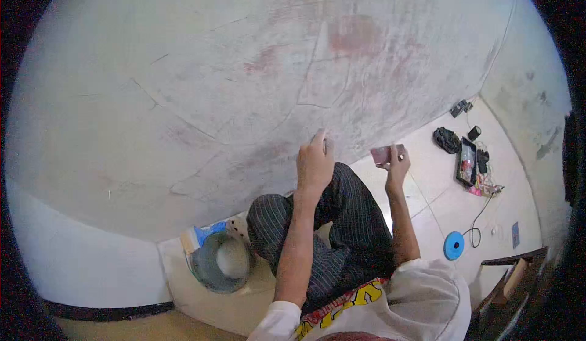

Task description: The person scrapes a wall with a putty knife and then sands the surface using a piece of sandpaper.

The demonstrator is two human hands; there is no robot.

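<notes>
My left hand [315, 164] is up against the lower part of the patchy grey-white wall [244, 97], its fingers curled together near the surface. Whatever may be between those fingers is too small to make out. To its right, my right hand [397, 165] pinches a reddish-brown rectangular piece of sandpaper [382, 155] between thumb and fingers, apart from the wall and above the floor. Scratched lines and reddish smears mark the wall above both hands.
A grey bucket [210, 274] stands left of my bent knees, with a blue-and-white item [194, 238] beside it. On the tiled floor [427, 188] to the right lie a black tray [467, 161], a black bag [447, 139], cables and a blue disc [453, 245]. A wooden piece [516, 278] is at lower right.
</notes>
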